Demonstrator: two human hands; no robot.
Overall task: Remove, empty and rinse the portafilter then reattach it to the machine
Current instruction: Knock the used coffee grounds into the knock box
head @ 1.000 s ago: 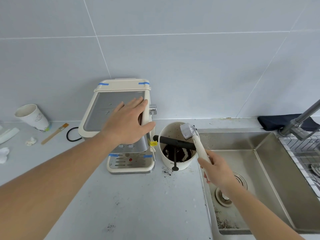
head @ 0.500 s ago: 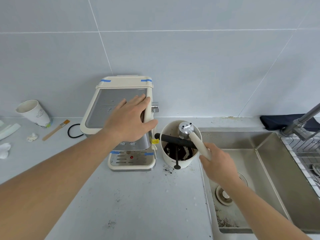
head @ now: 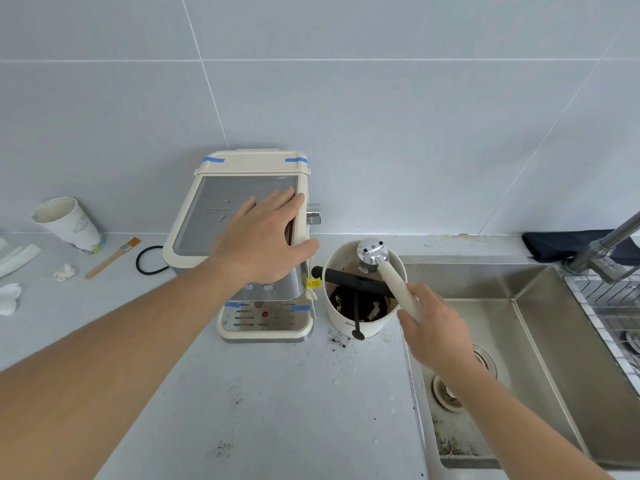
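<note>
My right hand (head: pixel 434 327) grips the cream handle of the portafilter (head: pixel 379 261). Its metal head is turned upside down over the far side of the white knock box (head: pixel 367 318), which has a black bar across it and dark coffee grounds inside. My left hand (head: pixel 265 242) lies flat, fingers spread, on top of the cream espresso machine (head: pixel 242 216), just left of the knock box.
A steel sink (head: pixel 540 341) with grounds near its front sits on the right, with a tap (head: pixel 609 247) and a dark cloth (head: pixel 571 242) behind it. At the left are a paper cup (head: pixel 67 225), a brush (head: pixel 112 258), a black ring (head: pixel 150 261) and crumpled tissue (head: pixel 64 271). Spilled grounds (head: pixel 337 341) dot the counter.
My right hand has turned the portafilter head down and lowered it from above the sink edge into the knock box. My left hand stays on the machine.
</note>
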